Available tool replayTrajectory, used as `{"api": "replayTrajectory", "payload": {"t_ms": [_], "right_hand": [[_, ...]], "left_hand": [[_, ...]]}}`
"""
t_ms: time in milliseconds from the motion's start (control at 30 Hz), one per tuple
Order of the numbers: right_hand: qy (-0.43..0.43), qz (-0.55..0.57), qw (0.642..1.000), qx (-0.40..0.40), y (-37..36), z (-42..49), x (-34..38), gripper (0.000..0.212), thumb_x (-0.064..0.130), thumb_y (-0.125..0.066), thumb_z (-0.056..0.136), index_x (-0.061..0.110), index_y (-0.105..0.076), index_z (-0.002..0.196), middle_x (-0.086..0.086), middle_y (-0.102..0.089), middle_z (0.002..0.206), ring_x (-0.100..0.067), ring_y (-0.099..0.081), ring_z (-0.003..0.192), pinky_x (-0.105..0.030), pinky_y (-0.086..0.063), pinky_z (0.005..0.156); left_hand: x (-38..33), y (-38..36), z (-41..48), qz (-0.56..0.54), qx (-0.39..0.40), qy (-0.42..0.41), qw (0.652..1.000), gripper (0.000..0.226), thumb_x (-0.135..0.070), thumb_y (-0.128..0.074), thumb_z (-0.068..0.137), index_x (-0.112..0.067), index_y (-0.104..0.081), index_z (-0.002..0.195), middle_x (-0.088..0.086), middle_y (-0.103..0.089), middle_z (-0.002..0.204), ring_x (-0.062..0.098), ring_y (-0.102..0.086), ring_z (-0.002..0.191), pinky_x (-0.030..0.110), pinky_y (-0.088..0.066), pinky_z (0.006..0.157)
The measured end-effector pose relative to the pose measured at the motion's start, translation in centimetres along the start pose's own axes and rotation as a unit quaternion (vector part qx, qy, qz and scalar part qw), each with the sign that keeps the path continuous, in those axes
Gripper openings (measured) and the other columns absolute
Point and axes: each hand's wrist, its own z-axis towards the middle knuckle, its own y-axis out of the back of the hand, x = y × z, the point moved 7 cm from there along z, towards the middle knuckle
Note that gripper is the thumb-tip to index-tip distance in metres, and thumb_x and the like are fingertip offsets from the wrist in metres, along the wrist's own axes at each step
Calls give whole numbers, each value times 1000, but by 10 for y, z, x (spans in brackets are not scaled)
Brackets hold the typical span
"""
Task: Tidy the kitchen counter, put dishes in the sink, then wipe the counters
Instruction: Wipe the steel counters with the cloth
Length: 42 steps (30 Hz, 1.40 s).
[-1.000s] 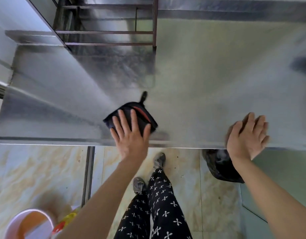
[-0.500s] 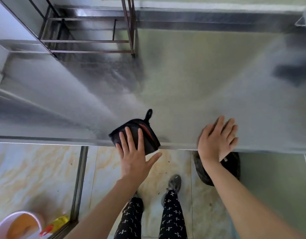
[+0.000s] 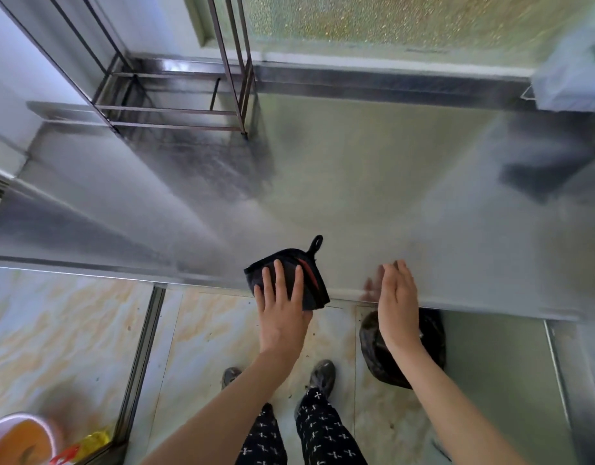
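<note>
No dishes show on the bench [image 3: 373, 196], so wiping seems well along: left hand [image 3: 282, 317] presses the cloth [image 3: 289, 258] at its front edge, right hand [image 3: 398, 297] empty, both grips apart.

A brushed steel bench [image 3: 373, 182] fills the view. A thin metal rack [image 3: 175, 110] stands on its far left corner. A folded black cloth [image 3: 314, 286] with a hanging loop lies at the front edge, one corner overhanging it.

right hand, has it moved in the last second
Yes. The right hand slid left along the counter edge, from right of the black bag to directly above it.
</note>
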Motion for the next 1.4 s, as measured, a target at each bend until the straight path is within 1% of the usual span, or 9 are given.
{"api": "replayTrajectory", "payload": {"t_ms": [100,167,267,467,600,700,833,1067,1400], "right_hand": [[-14,25,999,34,0,-13,1,58,65,-20,91,24,-57,107,7,-41,134,-15,-37,129,-39,-26,111],[-17,50,997,62,1,-24,5,54,56,-24,95,20,-54,121,7,-41,135,-10,-34,129,-32,-23,112],[-43,130,987,89,8,-38,15,40,39,-34,99,18,-47,130,9,-47,134,-6,-41,127,-22,-30,104],[-168,373,911,47,20,-66,6,47,50,-69,75,18,-63,108,-10,-67,110,-25,-64,102,-44,-52,88],[-165,415,894,-37,36,-95,3,27,4,-67,80,13,-62,105,-13,-68,108,-26,-66,95,-43,-54,83],[-154,369,906,-139,49,-125,0,28,-2,-68,79,21,-65,96,-7,-70,101,-26,-65,97,-45,-52,87],[-173,366,861,-307,61,-190,-19,27,2,-68,80,25,-64,94,-1,-70,97,-16,-65,92,-29,-53,74],[-230,362,712,-556,68,-354,-68,18,3,-69,80,14,-64,93,-6,-68,98,-21,-63,94,-35,-51,81],[-283,349,455,-769,46,-602,-111,18,4,-70,80,19,-63,85,-4,-69,89,-21,-64,87,-46,-50,82]], "left_hand": [[-31,8,-6,-96,39,-61,993,56,-34,-45,92,-24,-27,145,12,-11,155,35,-3,143,49,-7,114],[-43,18,-10,-269,90,-57,957,42,-24,-37,96,-25,-37,139,7,-34,148,27,-22,140,46,-16,114],[-59,47,-20,-524,166,-13,836,24,-20,-35,99,-25,-54,112,11,-64,95,15,-62,70,34,-50,76],[-66,53,-32,-662,277,55,695,27,-19,-62,87,-18,-57,113,7,-67,109,24,-65,98,34,-55,75],[-65,53,-32,-626,299,24,720,31,-15,-71,79,-14,-60,108,8,-69,104,23,-67,93,39,-56,77],[-70,59,-30,-524,272,-75,804,20,-15,-72,78,-20,-61,94,-6,-69,87,2,-65,73,14,-49,60],[-91,54,-49,-389,293,-199,851,31,-39,-75,66,-19,-60,85,-1,-60,75,13,-57,69,28,-45,64],[-155,21,-177,-277,445,-394,755,15,-15,-69,81,-20,-55,81,-5,-57,77,-7,-52,62,8,-39,59],[-196,-42,-434,-108,616,-538,565,32,-2,-65,82,-27,-50,97,-2,-59,89,5,-55,77,10,-43,70]]}}
